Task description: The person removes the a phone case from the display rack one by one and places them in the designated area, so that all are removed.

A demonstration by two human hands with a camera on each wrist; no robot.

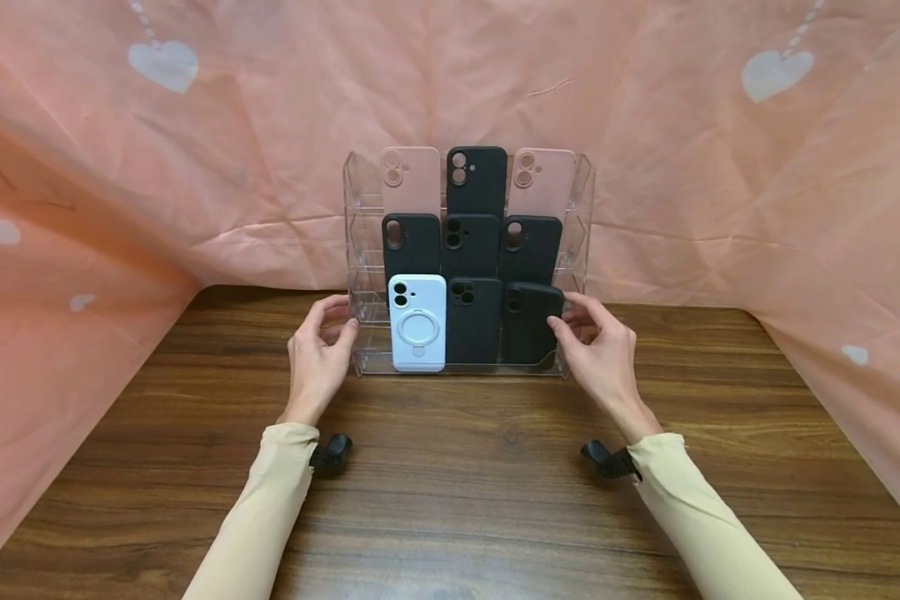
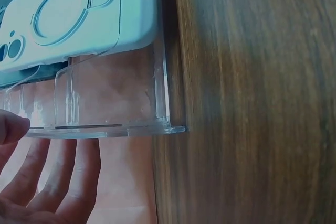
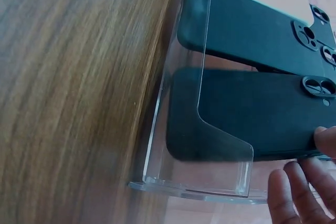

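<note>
A clear tiered display rack stands on the table, filled with phone cases. My left hand grips the rack's left side, thumb at the front edge and fingers outside; in the left wrist view, the clear side panel runs between them. At the front right, my right hand pinches the upper right edge of a black phone case, which leans slightly and sits behind the clear front lip. Its thumb lies on the case. Beside it stand another black case and a white case with a ring.
The middle tier holds several black cases. On the top tier, a black case stands between two pink cases. Pink cloth hangs behind and along the sides of the wooden table.
</note>
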